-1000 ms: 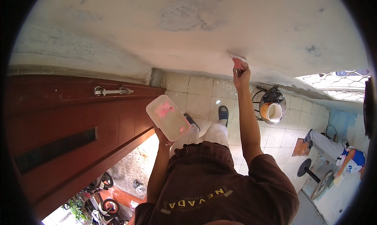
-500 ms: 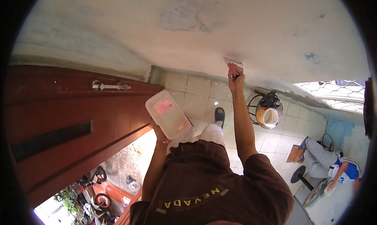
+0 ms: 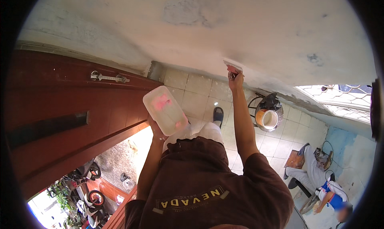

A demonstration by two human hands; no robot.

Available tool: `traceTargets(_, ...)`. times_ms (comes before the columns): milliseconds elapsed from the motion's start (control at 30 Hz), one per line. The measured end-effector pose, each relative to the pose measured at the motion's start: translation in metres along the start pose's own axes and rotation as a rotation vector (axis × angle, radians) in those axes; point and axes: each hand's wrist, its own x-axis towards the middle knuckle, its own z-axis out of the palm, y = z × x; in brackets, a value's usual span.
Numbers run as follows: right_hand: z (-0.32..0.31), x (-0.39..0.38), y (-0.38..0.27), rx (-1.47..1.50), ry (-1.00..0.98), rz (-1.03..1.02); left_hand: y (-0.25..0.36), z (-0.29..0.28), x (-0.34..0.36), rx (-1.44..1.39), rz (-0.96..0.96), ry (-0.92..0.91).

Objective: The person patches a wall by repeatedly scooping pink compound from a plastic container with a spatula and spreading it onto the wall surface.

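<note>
My right hand [image 3: 236, 80] is raised to the pale plastered wall [image 3: 192, 33] and grips a wide scraper [image 3: 233, 65] with a reddish handle, its blade flat against the plaster. Lower and to the left, my left hand [image 3: 154, 128] holds up a flat white rectangular board [image 3: 165, 110] smeared with pink, tilted and level with my chest. Below me I see my brown shirt, pale trousers and one dark shoe [image 3: 218, 115] on the tiled floor.
A dark red door [image 3: 60, 109] with a metal latch [image 3: 107, 77] stands open on the left, with motorbikes [image 3: 86, 185] outside. A bucket on a round metal stand [image 3: 268, 118] sits on the tiles to the right. Another person [image 3: 320, 181] sits low at lower right.
My right hand has slid the scraper a little down and along the wall. The board in my left hand has stayed about level.
</note>
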Motion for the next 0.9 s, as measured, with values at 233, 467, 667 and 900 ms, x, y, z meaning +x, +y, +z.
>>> traceTargets(233,0.023,0.019,-0.015,0.058,-0.170,-0.126,-0.008,-0.001,-0.003,-0.008,0.016,0.001)
traceTargets(467,0.000,0.011,0.001,0.004,0.051,-0.063,-0.004,-0.004,-0.007,0.043,0.017,0.002)
traceTargets(667,-0.018,0.014,0.037,0.129,0.122,-0.088,-0.002,0.011,-0.017,0.028,-0.022,-0.006)
traceTargets(900,-0.046,0.065,0.014,0.015,-0.196,0.067,-0.005,0.016,-0.015,0.020,-0.060,0.001)
